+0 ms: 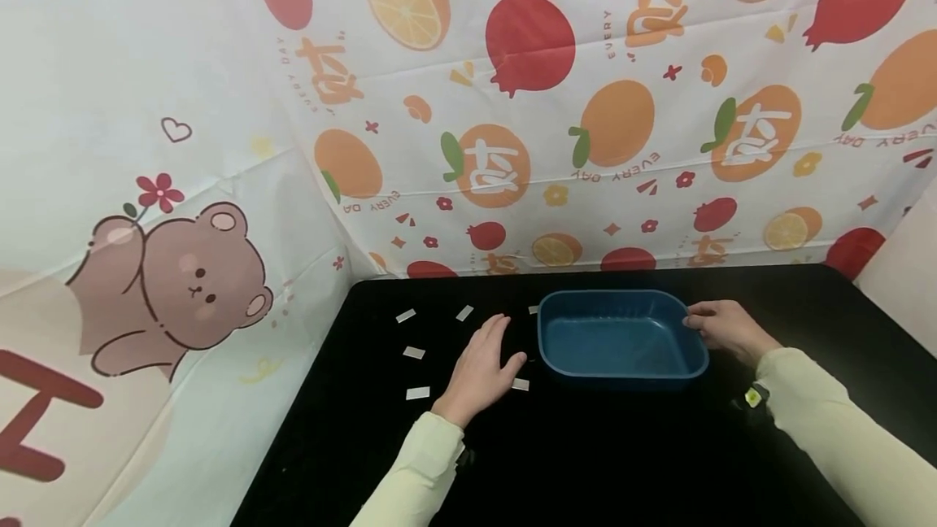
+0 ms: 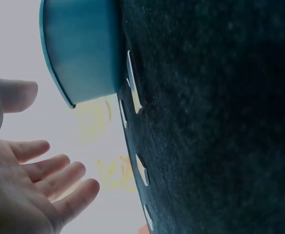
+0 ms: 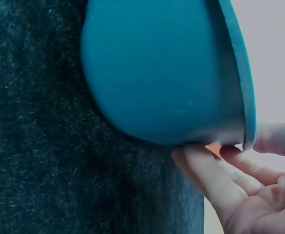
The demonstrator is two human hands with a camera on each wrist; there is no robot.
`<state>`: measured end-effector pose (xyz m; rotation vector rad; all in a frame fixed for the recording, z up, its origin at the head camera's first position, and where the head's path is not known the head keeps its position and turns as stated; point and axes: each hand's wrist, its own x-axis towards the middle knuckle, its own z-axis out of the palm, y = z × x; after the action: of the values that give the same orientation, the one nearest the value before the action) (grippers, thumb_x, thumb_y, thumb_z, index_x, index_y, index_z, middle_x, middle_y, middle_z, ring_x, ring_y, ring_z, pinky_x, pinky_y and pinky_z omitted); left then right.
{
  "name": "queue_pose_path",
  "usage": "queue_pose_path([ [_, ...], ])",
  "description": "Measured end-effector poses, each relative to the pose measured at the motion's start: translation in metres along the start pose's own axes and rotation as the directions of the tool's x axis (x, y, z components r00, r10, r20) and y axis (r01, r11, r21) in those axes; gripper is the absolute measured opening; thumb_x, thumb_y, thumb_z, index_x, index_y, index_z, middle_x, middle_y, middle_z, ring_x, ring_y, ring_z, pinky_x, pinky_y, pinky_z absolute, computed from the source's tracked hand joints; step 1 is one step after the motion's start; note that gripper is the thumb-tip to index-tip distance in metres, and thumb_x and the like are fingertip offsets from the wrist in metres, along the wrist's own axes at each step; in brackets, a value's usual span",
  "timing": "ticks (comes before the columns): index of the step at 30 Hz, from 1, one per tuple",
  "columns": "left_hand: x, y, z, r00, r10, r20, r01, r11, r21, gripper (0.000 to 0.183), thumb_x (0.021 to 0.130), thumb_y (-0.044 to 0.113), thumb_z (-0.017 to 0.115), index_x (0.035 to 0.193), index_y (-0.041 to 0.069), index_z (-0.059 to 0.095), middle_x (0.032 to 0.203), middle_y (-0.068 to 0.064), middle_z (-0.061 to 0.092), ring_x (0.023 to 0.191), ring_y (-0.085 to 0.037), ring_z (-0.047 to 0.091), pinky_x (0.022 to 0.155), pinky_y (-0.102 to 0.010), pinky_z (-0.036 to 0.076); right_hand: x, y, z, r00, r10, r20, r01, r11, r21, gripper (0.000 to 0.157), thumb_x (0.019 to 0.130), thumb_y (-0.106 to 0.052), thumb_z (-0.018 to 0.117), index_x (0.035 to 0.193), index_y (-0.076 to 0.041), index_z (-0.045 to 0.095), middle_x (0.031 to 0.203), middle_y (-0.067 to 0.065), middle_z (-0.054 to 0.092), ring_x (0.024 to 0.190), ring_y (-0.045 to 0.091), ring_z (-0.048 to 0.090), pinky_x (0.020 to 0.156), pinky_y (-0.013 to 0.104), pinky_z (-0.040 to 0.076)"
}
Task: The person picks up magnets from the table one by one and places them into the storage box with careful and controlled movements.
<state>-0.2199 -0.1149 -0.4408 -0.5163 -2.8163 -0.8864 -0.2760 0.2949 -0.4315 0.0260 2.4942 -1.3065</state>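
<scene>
A blue rectangular plastic basin [image 1: 622,375] with rounded corners sits on the black table, nothing inside it. My right hand [image 1: 728,330] pinches its right rim, thumb over the edge and fingers against the outer wall. The right wrist view shows those fingertips [image 3: 193,158] at the side of the basin [image 3: 162,73]. My left hand [image 1: 479,368] hovers left of the basin, fingers extended and thumb spread, holding nothing. In the left wrist view the left hand [image 2: 35,180] is apart from the basin's wall [image 2: 81,53].
Several small white stickers lie on the black table [image 1: 586,462] left of the basin, such as one sticker [image 1: 418,393] near the left edge. Behind stands a fruit-printed cloth [image 1: 530,185]; a bear-printed cloth [image 1: 198,283] hangs at the left.
</scene>
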Motion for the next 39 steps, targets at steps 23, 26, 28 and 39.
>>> queue_pose_path([
  [23,0.051,-0.027,-0.013,0.997,0.063,0.047,-0.073,0.961,0.265,0.049,0.098,0.027,0.061,0.140,0.002,0.053,0.148,-0.017,0.049,0.132,-0.033,0.053,0.106,-0.048,0.048,0.006,0.004,0.000,0.998,0.054,-0.015,-0.053,0.998,0.035,0.063,0.104,-0.034,0.050,0.143,0.014,0.039,0.127,0.034,0.054,0.091,0.020,0.062,0.084,0.042,0.060],
  [26,0.057,-0.031,-0.009,0.996,0.065,0.067,-0.081,0.955,0.286,0.048,0.098,0.026,0.061,0.139,0.002,0.054,0.147,-0.017,0.050,0.130,-0.034,0.054,0.102,-0.049,0.050,0.003,0.009,-0.002,0.997,0.080,-0.014,-0.078,0.993,0.089,0.064,0.103,-0.037,0.050,0.142,0.014,0.040,0.130,0.034,0.053,0.090,0.015,0.065,0.084,0.042,0.061],
  [28,0.061,-0.033,-0.007,0.995,0.071,0.072,-0.089,0.952,0.294,0.046,0.098,0.024,0.061,0.138,0.002,0.055,0.146,-0.017,0.051,0.130,-0.035,0.054,0.101,-0.049,0.051,0.002,0.010,-0.002,0.996,0.084,-0.015,-0.082,0.991,0.105,0.063,0.103,-0.037,0.050,0.140,0.014,0.042,0.131,0.035,0.053,0.090,0.015,0.067,0.083,0.042,0.061],
  [39,0.076,-0.050,-0.001,0.998,0.021,0.056,-0.038,0.948,0.316,0.045,0.099,0.025,0.059,0.138,0.003,0.055,0.144,-0.016,0.052,0.129,-0.034,0.054,0.101,-0.048,0.051,0.002,0.009,-0.001,0.994,0.101,0.034,-0.105,0.983,0.153,0.062,0.104,-0.040,0.045,0.139,0.012,0.042,0.123,0.026,0.059,0.089,0.013,0.068,0.084,0.043,0.060],
])
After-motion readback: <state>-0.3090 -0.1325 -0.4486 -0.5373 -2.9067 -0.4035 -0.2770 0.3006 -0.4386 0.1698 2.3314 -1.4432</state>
